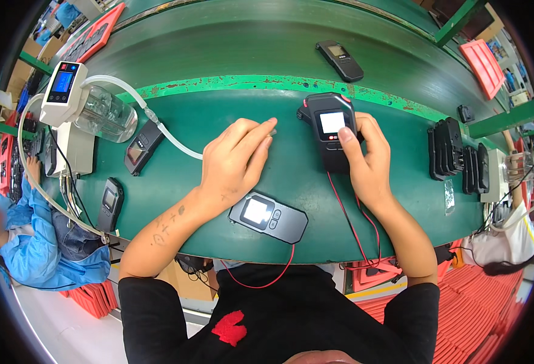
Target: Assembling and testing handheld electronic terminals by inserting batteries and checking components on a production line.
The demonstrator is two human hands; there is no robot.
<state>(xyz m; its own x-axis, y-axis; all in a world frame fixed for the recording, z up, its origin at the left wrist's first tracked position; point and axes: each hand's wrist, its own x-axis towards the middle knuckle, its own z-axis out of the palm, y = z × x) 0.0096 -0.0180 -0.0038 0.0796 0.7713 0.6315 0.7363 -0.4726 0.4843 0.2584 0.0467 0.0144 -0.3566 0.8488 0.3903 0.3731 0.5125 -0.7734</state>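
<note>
My right hand [370, 155] grips a black handheld meter [332, 148] with red corners and a lit white screen, its thumb resting just below the screen. Red wires [344, 212] run down from that meter toward the table's front edge. To the left of it, my left hand [235, 155] is closed round the clear hose [179, 144], whose end is mostly hidden by the fingers. This hose comes from a white pump unit [64, 91] with a blue screen and a clear jar [106, 115]. Below my left hand lies a second meter [269, 217], screen lit, with a red wire attached.
Two more meters [143, 148] [110, 204] lie at the left, and another [340, 60] on the green conveyor belt [236, 48]. Several black casings [446, 148] stand at the right beside a small clear bag [449, 197]. A person in blue [30, 236] sits at the left.
</note>
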